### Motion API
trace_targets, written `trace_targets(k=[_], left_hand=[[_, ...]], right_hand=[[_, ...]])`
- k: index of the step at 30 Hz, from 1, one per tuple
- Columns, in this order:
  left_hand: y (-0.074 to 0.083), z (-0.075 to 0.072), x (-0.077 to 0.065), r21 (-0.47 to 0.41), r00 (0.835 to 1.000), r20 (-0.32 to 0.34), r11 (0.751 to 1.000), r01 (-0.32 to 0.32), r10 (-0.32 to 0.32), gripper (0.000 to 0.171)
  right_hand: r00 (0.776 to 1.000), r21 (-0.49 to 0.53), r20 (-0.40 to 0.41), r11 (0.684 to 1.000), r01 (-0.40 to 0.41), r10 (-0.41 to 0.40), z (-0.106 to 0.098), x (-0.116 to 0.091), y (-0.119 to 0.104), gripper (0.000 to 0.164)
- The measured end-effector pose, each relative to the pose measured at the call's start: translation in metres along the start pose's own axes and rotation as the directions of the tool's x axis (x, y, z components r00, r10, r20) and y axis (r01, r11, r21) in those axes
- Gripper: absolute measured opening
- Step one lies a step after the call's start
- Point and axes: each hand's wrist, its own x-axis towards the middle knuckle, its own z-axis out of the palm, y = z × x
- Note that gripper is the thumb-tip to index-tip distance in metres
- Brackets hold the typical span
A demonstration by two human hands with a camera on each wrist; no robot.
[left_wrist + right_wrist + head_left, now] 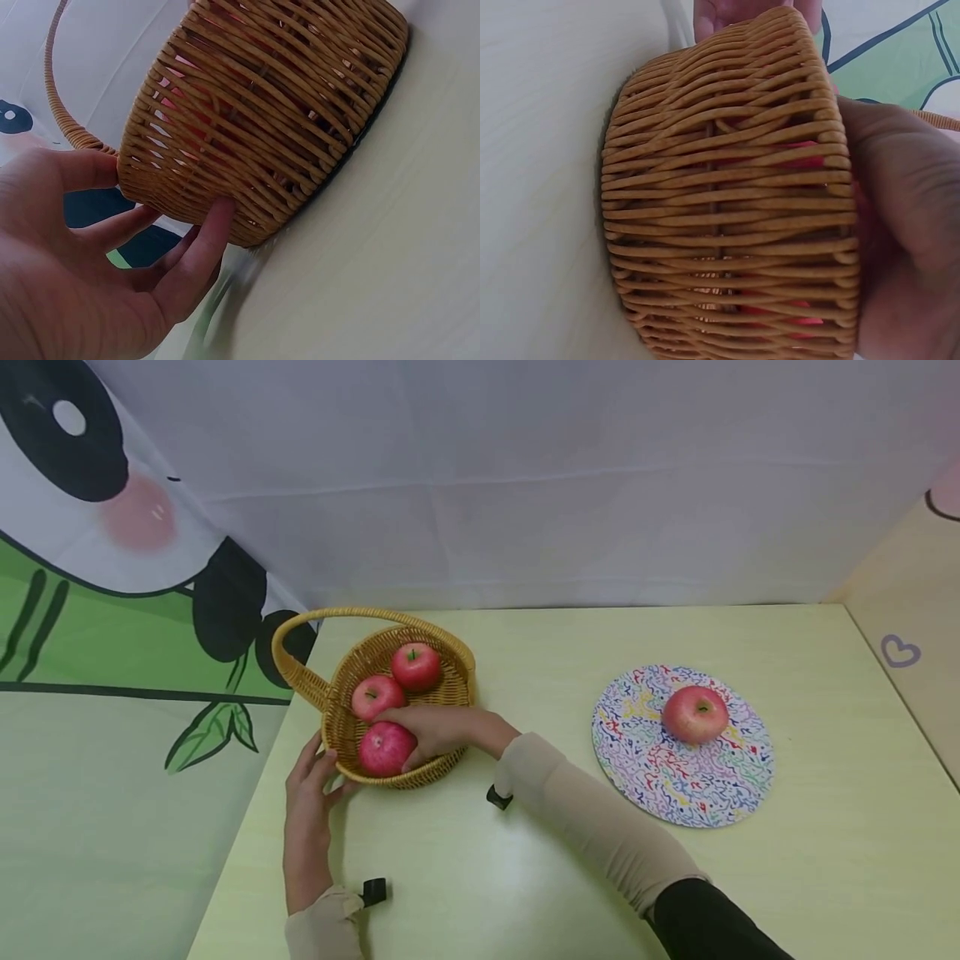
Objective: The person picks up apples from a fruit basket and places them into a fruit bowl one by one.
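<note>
A wicker basket (456, 770) with a looped handle stands at the left of the table, holding a red apple (416, 666), a second apple (375, 695) and a round pinkish-red fruit (386, 749). My right hand (431, 728) reaches over the rim and grips the pinkish-red fruit inside, thumb on its near side; the other fingers are mostly hidden. In the right wrist view, the basket wall (727, 187) covers most of that fruit. My left hand (309, 802) touches the basket's near left side from outside, its thumb and fingers spread along the woven wall (247, 112).
Toward the right lies a round board (637, 768) with a multicoloured squiggle pattern, bearing a larger apple (695, 715). The pale table (847, 827) ends at a white cloth backdrop (525, 535) behind. A printed cartoon cloth (135, 760) borders the left edge.
</note>
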Motion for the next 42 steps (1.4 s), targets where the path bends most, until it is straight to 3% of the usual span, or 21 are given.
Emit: trace_targets(k=[14,26,31,42], left_hand=[[-0.001,0.000,0.001,-0.007,1.000,0.002,1.000,-0.006,0.006,0.051],[0.001,0.001,0.001,0.003,1.000,0.010,1.000,-0.006,0.006,0.052],[0.002,0.001,0.000,0.006,1.000,0.007,1.000,-0.004,0.004,0.052],[0.001,0.001,0.000,0.014,1.000,-0.001,1.000,0.013,-0.013,0.053]], right_hand=[[0.998,0.043,-0.065,0.999,0.014,-0.011,0.000,-0.004,0.002,0.089],[0.978,0.088,-0.206,0.995,0.037,-0.019,0.000,-0.017,-0.004,0.093],[0.951,0.129,-0.308,0.990,0.062,-0.020,0.004,-0.019,-0.003,0.098],[0.860,0.133,-0.510,0.985,0.107,-0.025,0.011,-0.023,-0.004,0.096]])
